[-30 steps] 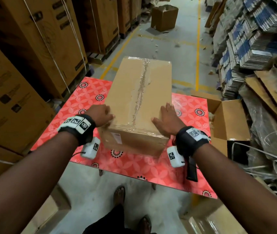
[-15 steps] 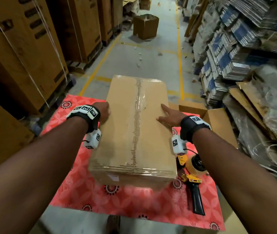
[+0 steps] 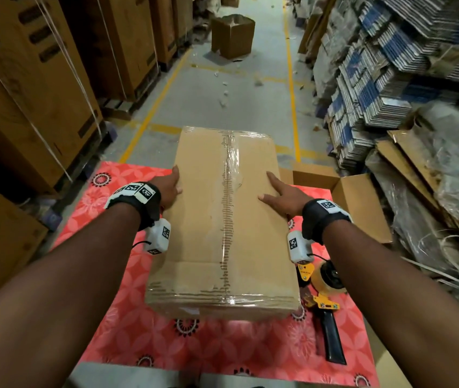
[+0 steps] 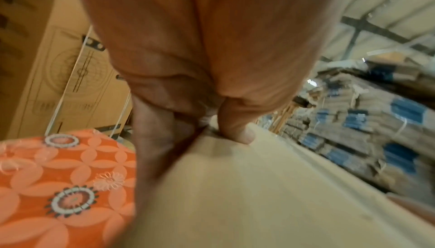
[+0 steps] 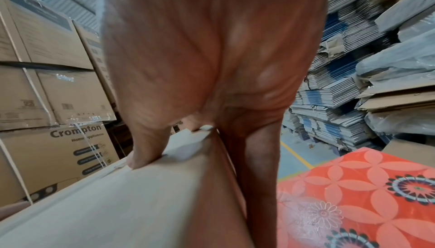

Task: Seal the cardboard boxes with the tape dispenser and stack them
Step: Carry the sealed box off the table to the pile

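A long cardboard box (image 3: 217,219), taped along its top seam and across its near end, lies lengthwise on the red flowered table (image 3: 222,348). My left hand (image 3: 173,182) grips its left top edge about halfway along; the thumb (image 4: 237,127) presses on top and the fingers run down the side. My right hand (image 3: 271,189) holds the opposite edge the same way, its thumb (image 5: 148,146) on the box top (image 5: 117,205). The yellow and black tape dispenser (image 3: 324,292) lies on the table to the right of the box, under my right forearm.
An open cardboard box (image 3: 357,200) stands at the table's right far corner. Tall strapped cartons (image 3: 27,93) line the left. Stacks of flattened cardboard (image 3: 376,79) and loose sheets fill the right. Another open box (image 3: 232,36) sits far down the aisle.
The box has come nearer to me on the table, and both hands now sit at the middle of its sides instead of its near end. The tape dispenser has come into view.
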`<state>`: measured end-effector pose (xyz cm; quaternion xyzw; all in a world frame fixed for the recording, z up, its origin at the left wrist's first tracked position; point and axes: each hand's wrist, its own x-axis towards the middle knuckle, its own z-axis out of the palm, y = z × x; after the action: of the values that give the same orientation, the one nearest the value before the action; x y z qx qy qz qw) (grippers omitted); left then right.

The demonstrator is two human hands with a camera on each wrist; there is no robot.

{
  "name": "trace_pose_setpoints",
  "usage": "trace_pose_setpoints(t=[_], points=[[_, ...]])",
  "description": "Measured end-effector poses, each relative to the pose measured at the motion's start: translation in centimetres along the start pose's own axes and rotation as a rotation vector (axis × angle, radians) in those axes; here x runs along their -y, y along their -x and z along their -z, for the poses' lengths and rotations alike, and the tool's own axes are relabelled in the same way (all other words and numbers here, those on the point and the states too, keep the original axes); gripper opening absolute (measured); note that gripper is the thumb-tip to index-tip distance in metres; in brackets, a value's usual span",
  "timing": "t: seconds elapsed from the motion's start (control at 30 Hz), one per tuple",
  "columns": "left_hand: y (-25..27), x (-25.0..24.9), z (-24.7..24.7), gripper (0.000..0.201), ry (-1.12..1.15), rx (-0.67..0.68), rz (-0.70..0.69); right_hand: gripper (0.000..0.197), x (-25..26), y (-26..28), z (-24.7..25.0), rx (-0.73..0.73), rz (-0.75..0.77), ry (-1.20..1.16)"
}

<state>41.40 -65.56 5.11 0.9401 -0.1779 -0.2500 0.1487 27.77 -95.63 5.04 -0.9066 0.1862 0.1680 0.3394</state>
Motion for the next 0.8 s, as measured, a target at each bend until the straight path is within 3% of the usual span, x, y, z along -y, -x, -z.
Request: trace_pose_setpoints(t=[0.23,0.53,0.67,0.8], points=[[3.3,-0.6,-0.2,0.069,0.099,0.016,-0.027,0.084,-0.5,2.5,-0.8,-0.009,0.021,0.013],[11.1,-4.3,-0.1,0.063,0.103,-0.044,-0.065,0.084,-2.1,10.2,0.5,-0.075,0.075,-0.022],[14.6,-7.1,-0.9,0.065,-0.048,-0.093,-0.091,0.085,-4.1,14.6,1.2,-0.092,0.061,-0.068],[16.8,-9.2,-1.8,0.046,-0.164,-0.147,-0.133,0.088,-5.5,19.2,1.7,-0.133,0.028,-0.061]])
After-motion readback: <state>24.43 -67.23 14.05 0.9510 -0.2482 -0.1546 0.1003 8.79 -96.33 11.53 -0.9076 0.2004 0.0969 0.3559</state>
